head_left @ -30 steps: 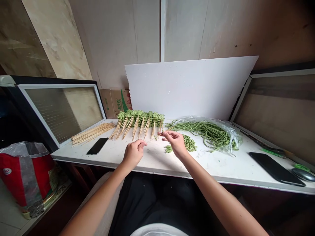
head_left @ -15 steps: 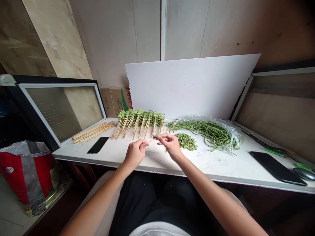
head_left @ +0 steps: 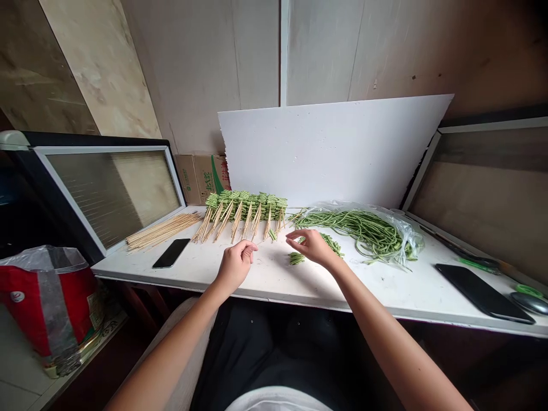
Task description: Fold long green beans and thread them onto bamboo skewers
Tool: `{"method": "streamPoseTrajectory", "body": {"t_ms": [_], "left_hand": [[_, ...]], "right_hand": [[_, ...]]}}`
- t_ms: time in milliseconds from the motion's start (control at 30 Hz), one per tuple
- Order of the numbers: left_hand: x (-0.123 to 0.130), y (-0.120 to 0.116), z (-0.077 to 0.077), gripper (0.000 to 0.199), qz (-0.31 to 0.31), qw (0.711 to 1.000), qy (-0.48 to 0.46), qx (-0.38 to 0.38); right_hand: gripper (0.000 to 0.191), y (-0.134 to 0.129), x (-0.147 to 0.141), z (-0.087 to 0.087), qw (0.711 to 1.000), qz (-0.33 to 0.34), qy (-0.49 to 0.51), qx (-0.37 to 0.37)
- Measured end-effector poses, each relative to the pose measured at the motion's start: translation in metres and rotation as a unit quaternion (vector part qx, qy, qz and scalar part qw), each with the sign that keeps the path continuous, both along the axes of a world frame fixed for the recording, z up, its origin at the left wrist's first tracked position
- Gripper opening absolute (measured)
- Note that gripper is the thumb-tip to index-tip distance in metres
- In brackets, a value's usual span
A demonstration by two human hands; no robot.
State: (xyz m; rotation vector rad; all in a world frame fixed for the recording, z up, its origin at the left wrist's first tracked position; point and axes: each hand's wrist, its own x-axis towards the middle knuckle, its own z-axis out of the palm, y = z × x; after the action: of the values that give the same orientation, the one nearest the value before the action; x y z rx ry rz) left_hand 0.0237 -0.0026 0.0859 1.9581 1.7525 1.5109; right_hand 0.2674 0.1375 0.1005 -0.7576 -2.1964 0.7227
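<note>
My left hand (head_left: 236,264) is closed around the lower end of a thin bamboo skewer, its fingers curled and the thumb on top. Short pieces of green bean (head_left: 273,234) sit on the skewer's far end, just right of the fist. My right hand (head_left: 311,245) is empty, thumb and fingers apart, over the pile of cut bean pieces (head_left: 333,245), part of which it hides. Behind both hands lies a row of finished bean skewers (head_left: 246,205), bean ends toward the back and bare sticks pointing at me.
Bare bamboo skewers (head_left: 162,230) lie at the left beside a phone (head_left: 171,253). Long whole beans (head_left: 363,225) spill from a clear plastic bag (head_left: 411,237) at right. Another phone (head_left: 482,291) and a computer mouse (head_left: 530,302) lie near the right edge. A white foam board (head_left: 334,151) stands behind.
My right hand has let go of the bean on the skewer and moved right and slightly down, over the cut pile, fingers parting. My left hand has barely moved.
</note>
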Motion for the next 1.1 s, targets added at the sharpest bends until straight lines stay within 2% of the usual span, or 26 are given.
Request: {"method": "streamPoseTrajectory", "body": {"t_ms": [67, 133, 233, 367, 533, 733, 967, 1100], "left_hand": [[-0.001, 0.001, -0.001, 0.031, -0.002, 1.000, 0.000, -0.004], [-0.002, 0.002, -0.003, 0.030, -0.002, 1.000, 0.000, -0.009], [-0.004, 0.003, -0.005, 0.031, -0.004, 1.000, 0.001, -0.015], [-0.005, 0.004, -0.007, 0.030, -0.010, 1.000, -0.001, -0.022], [-0.006, 0.005, -0.008, 0.030, -0.016, 0.999, -0.001, -0.028], [-0.005, 0.005, -0.010, 0.031, -0.018, 0.999, 0.006, -0.035], [-0.004, 0.006, -0.012, 0.031, -0.030, 0.999, 0.006, -0.042], [-0.004, 0.005, -0.009, 0.031, -0.030, 0.999, 0.006, -0.043]], "right_hand": [[0.018, 0.013, 0.010, -0.006, 0.994, -0.030, -0.106, 0.023], [0.016, 0.022, 0.017, -0.012, 0.981, -0.045, -0.187, 0.011], [0.018, 0.029, 0.020, -0.019, 0.971, -0.036, -0.235, 0.012], [0.021, 0.031, 0.017, -0.024, 0.969, -0.013, -0.241, 0.043], [0.028, 0.031, 0.014, -0.027, 0.973, -0.034, -0.229, 0.010], [0.010, 0.029, 0.009, -0.028, 0.962, -0.025, -0.267, 0.045], [0.008, 0.028, 0.007, -0.030, 0.953, -0.040, -0.291, 0.070], [0.010, 0.028, 0.011, -0.025, 0.966, -0.037, -0.245, 0.067]]}}
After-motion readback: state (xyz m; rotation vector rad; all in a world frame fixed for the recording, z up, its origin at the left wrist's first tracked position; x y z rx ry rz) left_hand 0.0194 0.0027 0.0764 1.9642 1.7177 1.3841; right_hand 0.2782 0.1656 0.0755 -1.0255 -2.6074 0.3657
